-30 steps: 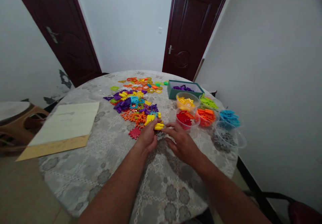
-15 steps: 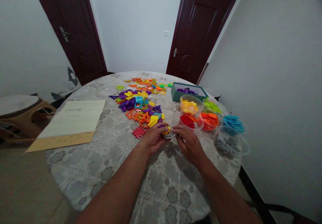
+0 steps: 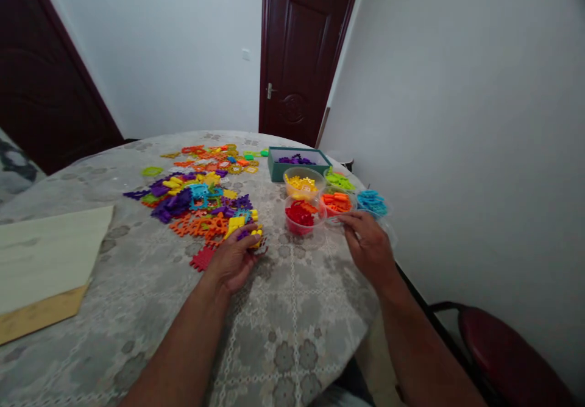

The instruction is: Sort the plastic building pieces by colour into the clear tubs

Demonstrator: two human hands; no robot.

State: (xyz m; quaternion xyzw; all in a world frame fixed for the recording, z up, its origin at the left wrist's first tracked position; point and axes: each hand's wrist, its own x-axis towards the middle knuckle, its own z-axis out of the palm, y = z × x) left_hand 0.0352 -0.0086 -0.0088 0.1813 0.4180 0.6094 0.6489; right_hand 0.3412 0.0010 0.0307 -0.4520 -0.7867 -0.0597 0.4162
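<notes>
My left hand (image 3: 234,262) is curled around several plastic building pieces (image 3: 256,237), yellow and purple ones showing at its fingertips. It rests at the near right edge of a mixed pile of toothed plastic pieces (image 3: 201,221) in orange, purple, blue and yellow. A red toothed piece (image 3: 202,259) lies just left of that hand. Over on the right, my right hand (image 3: 369,244) has its fingers pinched together beside the bowl of orange pieces (image 3: 337,203). Something pale and greyish shows at its fingertips, too blurred to name. Partly behind this hand is a clear bowl (image 3: 391,236).
Bowls of red pieces (image 3: 301,215), yellow pieces (image 3: 301,184), green pieces (image 3: 339,180) and blue pieces (image 3: 372,203) stand close together. Behind them is a green box (image 3: 276,170) with purple pieces. Paper sheets (image 3: 50,254) lie left; a dark red chair (image 3: 507,346) stands right.
The view has turned right. My right hand has moved away from my left hand, rightward to the bowls. My left hand stays by the pile, still holding pieces.
</notes>
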